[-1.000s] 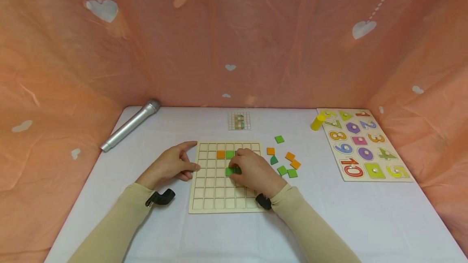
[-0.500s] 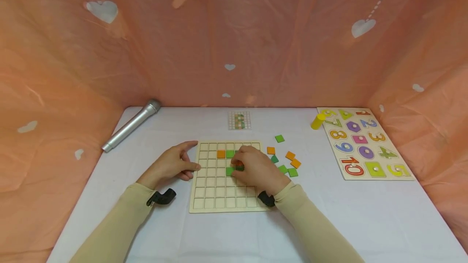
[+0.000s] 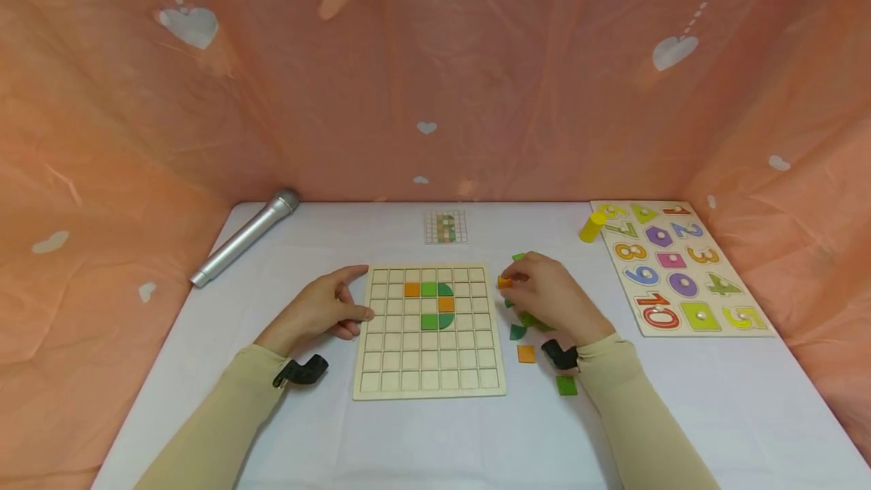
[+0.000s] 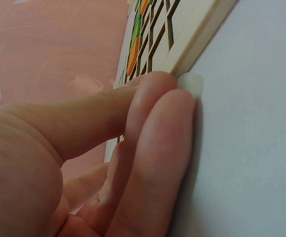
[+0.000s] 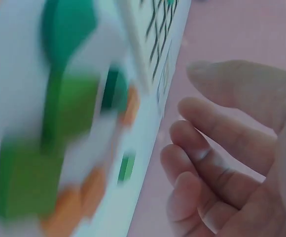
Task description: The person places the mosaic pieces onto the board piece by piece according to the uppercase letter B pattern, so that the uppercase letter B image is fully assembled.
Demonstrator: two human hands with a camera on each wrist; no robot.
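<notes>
In the head view, my left hand [image 3: 316,308] touches the left edge of a wooden grid board [image 3: 388,388], index finger stretched to its far corner and thumb at the rim. Set in its cells are orange square tiles [image 3: 411,289], green square tiles [image 3: 429,321] and two dark green quarter-round tiles [image 3: 445,321]. My right hand [image 3: 547,297] is right of the board, fingertips right at a loose orange tile [image 3: 504,283]. The right wrist view shows thumb and fingers apart with nothing between them. More loose tiles lie partly hidden beneath that hand.
Nearer me lie another orange tile [image 3: 526,354], a green tile [image 3: 566,386] and a dark green quarter-round [image 3: 518,332]. A pattern card [image 3: 445,227] sits beyond the board. Farther right are a yellow cylinder [image 3: 593,227] and a number puzzle board [image 3: 653,263]; a silver microphone [image 3: 245,237] lies far left.
My right hand has left the grid board and moved right to the loose tiles. An orange tile now shows in the cell between the dark green quarter-rounds. My left hand stays put.
</notes>
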